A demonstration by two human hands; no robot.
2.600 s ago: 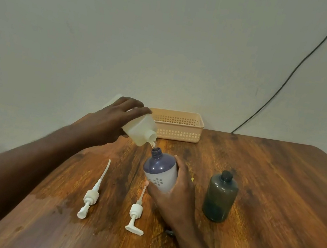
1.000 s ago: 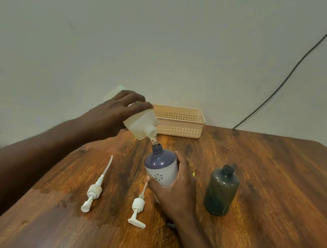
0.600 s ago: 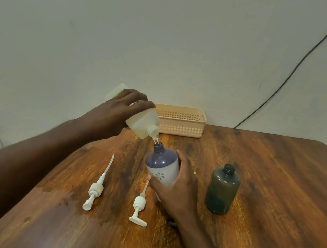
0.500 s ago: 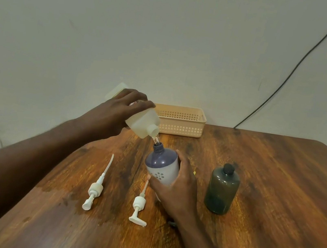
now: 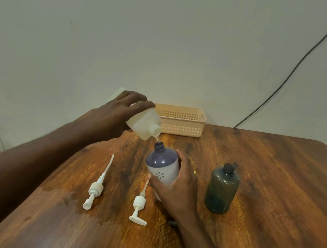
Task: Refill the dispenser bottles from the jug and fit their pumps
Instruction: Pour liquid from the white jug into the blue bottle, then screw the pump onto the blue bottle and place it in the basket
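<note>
A translucent jug (image 5: 144, 124) is gripped by the left hand (image 5: 117, 112) and tilted, its spout just above the open neck of a purple bottle (image 5: 162, 164). The bottle is held near the middle of the table (image 5: 274, 205) by the right hand (image 5: 180, 188), whose fingers are wrapped round its side. A white label with a flower mark is seen on the bottle; no writing can be read. Two white pumps are laid on the table left of the bottle: one (image 5: 95, 188) nearer the left edge, the other (image 5: 139, 203) just beside the right hand. A dark bottle (image 5: 221, 190) is stood upright to the right, its neck open. A beige basket (image 5: 180, 121) is set at the far edge, against the wall.
</note>
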